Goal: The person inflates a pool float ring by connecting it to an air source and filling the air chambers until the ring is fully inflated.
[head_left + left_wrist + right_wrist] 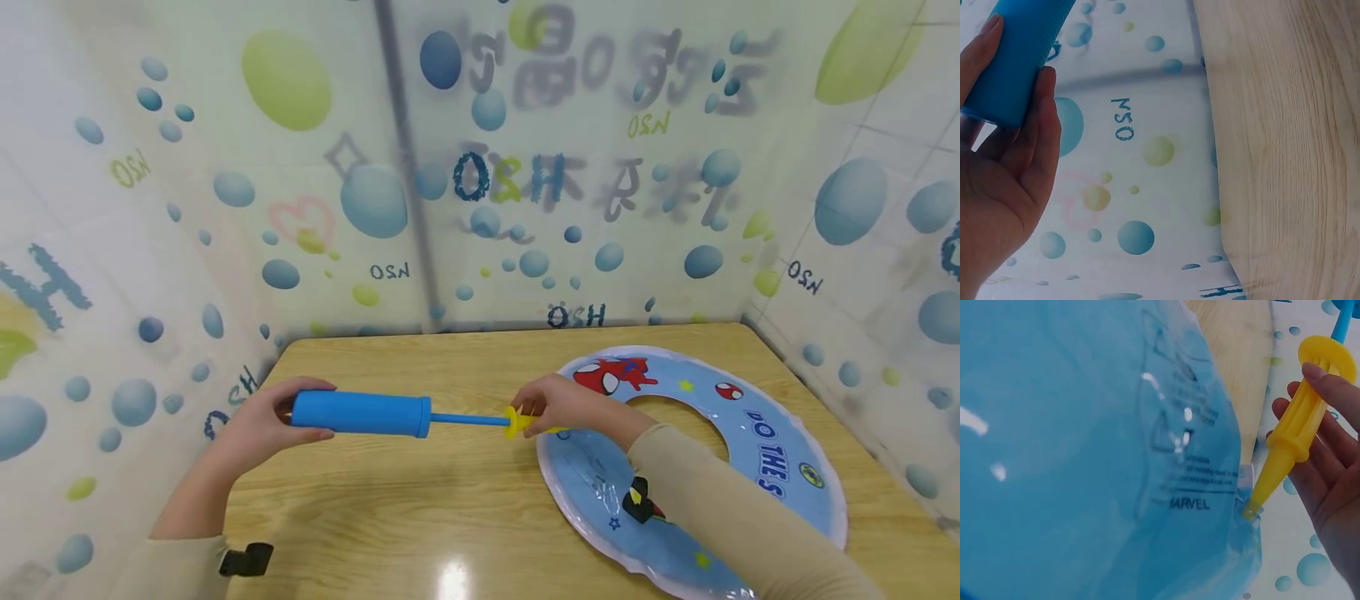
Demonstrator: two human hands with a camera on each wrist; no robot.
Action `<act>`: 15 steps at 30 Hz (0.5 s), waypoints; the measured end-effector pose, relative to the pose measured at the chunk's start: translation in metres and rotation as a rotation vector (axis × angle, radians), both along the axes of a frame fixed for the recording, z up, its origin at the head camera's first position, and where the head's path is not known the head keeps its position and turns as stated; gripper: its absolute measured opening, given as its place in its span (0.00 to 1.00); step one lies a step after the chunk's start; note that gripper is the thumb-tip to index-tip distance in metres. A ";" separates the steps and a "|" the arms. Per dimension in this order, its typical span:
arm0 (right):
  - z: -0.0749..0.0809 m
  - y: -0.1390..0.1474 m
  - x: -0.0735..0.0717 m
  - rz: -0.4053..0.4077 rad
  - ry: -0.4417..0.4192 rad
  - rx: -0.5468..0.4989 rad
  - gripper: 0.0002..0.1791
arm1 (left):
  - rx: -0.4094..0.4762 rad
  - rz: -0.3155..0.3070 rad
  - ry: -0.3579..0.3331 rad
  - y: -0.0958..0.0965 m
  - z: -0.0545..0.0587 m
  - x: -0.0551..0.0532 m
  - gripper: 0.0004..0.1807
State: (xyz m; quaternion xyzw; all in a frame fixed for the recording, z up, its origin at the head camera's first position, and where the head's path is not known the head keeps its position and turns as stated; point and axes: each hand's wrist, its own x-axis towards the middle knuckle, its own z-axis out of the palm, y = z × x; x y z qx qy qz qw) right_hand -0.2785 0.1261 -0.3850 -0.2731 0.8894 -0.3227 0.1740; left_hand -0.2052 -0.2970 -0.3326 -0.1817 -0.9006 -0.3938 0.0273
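Observation:
My left hand [258, 427] grips the closed end of a blue hand pump [360, 413], with fingers and thumb on either side of the barrel. The pump lies nearly level above the table, its thin blue rod [471, 419] drawn out to the right. Around the yellow nozzle end [1300, 419] curl the fingers of my right hand [562, 407], thumb on top near the round flange. The nozzle's tip sits in the clear valve [1252, 514] at the edge of a blue swim ring [750, 392]. The ring looks puffed up, with red cartoon prints; my right forearm covers part of it.
Beneath everything is a wood-grain table [375, 517]. A curtain-like sheet [480, 250] with blue and green dots closes off the back and both sides. Each sleeve carries a black wrist strap [247, 560].

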 end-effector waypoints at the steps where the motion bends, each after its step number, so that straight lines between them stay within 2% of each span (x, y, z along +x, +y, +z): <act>1: 0.001 0.001 0.001 0.005 -0.003 -0.003 0.19 | -0.005 0.006 0.003 -0.003 0.001 0.001 0.30; 9: 0.002 0.012 0.005 0.061 -0.021 -0.007 0.24 | -0.006 0.019 -0.014 -0.018 0.007 0.009 0.30; 15: 0.001 0.015 0.005 0.108 -0.060 -0.061 0.25 | 0.003 0.010 -0.004 -0.014 0.004 0.008 0.29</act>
